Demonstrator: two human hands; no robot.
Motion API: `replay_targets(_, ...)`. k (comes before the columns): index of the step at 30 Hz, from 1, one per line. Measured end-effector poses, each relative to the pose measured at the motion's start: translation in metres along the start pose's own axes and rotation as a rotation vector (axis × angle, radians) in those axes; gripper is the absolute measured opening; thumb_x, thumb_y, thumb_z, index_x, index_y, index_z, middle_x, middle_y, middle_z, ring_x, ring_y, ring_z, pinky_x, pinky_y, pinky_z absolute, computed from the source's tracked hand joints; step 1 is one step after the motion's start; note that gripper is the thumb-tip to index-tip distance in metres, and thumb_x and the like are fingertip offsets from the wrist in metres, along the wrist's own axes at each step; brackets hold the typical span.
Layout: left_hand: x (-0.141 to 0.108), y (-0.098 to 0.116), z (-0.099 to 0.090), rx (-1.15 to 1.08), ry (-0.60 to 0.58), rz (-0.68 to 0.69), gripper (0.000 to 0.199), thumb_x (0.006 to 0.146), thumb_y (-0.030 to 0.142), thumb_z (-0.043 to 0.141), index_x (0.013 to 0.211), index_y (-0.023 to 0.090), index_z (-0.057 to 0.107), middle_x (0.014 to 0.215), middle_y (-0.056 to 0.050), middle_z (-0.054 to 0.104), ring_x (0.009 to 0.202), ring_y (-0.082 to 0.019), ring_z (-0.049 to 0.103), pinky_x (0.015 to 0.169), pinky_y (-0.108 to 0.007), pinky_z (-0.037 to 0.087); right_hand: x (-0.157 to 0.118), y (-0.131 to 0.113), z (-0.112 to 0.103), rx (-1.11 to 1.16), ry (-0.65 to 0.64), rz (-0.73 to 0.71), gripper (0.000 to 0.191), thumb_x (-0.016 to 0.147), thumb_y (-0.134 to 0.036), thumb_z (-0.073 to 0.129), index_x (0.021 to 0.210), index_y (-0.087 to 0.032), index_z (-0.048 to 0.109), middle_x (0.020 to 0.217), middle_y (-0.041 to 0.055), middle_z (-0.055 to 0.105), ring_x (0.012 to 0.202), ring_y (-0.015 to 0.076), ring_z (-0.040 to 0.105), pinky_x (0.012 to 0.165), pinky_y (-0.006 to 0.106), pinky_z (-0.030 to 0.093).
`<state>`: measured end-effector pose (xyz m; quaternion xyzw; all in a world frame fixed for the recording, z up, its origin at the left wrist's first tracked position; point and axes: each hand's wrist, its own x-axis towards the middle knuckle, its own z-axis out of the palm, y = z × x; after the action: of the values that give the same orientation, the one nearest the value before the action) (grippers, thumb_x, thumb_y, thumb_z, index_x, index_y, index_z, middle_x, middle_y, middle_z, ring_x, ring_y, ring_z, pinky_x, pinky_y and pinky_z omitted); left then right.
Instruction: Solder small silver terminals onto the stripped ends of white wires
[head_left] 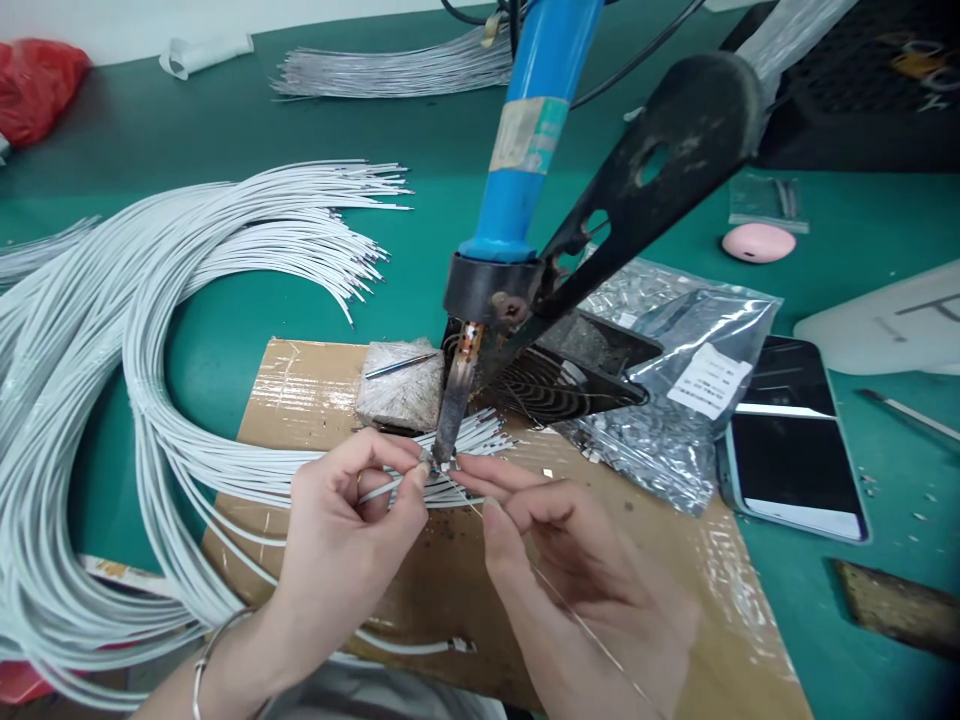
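Head view: wire end at the iron tip; joint apparently in progress.
Left hand pinches one white wire between thumb and forefinger, its end at the tip of the blue soldering iron, above the middle of the cardboard; right hand pinches a thin solder strand between thumb and fingers, leading toward that tip; whether solder has flowed cannot be told; one loose wire with a small metal end lies near the cardboard's near edge, judged finished; a wire bundle crosses the cardboard's left edge, and more wires cover the tabletop's left side; most are probably left to do, though their ends are too small to check.
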<state>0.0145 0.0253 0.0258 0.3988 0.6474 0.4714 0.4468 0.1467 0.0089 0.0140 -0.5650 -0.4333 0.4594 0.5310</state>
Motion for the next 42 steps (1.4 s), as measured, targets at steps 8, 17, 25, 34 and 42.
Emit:
replay_targets(8, 0.000, 0.000, 0.000, 0.014, 0.010, 0.013, 0.010, 0.078, 0.016, 0.076, 0.071, 0.014, 0.069, 0.085, -0.005, 0.076, 0.045, -0.001, 0.040, 0.043, -0.010, 0.028, 0.000, -0.001, 0.002, 0.005, 0.014, -0.013, 0.021, 0.093, -0.018, 0.068, 0.074, -0.026, 0.061, 0.107, -0.0080, 0.081, 0.097, 0.0086, 0.078, 0.092, 0.014, 0.057)
replay_targets(17, 0.001, 0.003, 0.000, 0.017, 0.002, -0.012, 0.009, 0.074, 0.016, 0.076, 0.069, 0.013, 0.069, 0.082, -0.005, 0.075, 0.046, -0.002, 0.042, 0.043, -0.012, 0.029, 0.000, -0.001, 0.002, 0.005, 0.020, 0.012, 0.021, 0.092, -0.019, 0.068, 0.073, -0.026, 0.061, 0.105, -0.0061, 0.082, 0.097, 0.0097, 0.078, 0.093, 0.015, 0.058)
replay_targets(25, -0.004, 0.003, 0.002, 0.011, 0.035, -0.053, 0.009, 0.075, 0.016, 0.077, 0.070, 0.014, 0.070, 0.084, -0.003, 0.074, 0.048, -0.002, 0.041, 0.045, -0.012, 0.027, 0.000, -0.001, 0.001, -0.012, 0.032, 0.003, 0.021, 0.092, -0.018, 0.069, 0.073, -0.025, 0.061, 0.103, -0.0030, 0.082, 0.098, 0.0119, 0.078, 0.089, 0.017, 0.060)
replay_targets(34, -0.005, 0.009, 0.003, 0.022, 0.060, -0.061, 0.010, 0.074, 0.018, 0.078, 0.070, 0.014, 0.070, 0.084, -0.004, 0.074, 0.048, -0.003, 0.040, 0.045, -0.016, 0.026, 0.000, 0.000, 0.000, 0.010, 0.023, 0.018, 0.022, 0.092, -0.019, 0.070, 0.073, -0.025, 0.062, 0.104, 0.0027, 0.082, 0.096, 0.0181, 0.080, 0.087, 0.026, 0.063)
replay_targets(42, -0.006, 0.009, 0.003, 0.011, 0.060, -0.068, 0.011, 0.074, 0.018, 0.078, 0.070, 0.013, 0.070, 0.084, -0.003, 0.073, 0.049, -0.002, 0.040, 0.046, -0.015, 0.026, 0.002, 0.003, -0.002, -0.006, -0.012, -0.035, 0.021, 0.092, -0.019, 0.070, 0.074, -0.025, 0.062, 0.105, -0.0007, 0.082, 0.096, 0.0147, 0.079, 0.092, 0.022, 0.060)
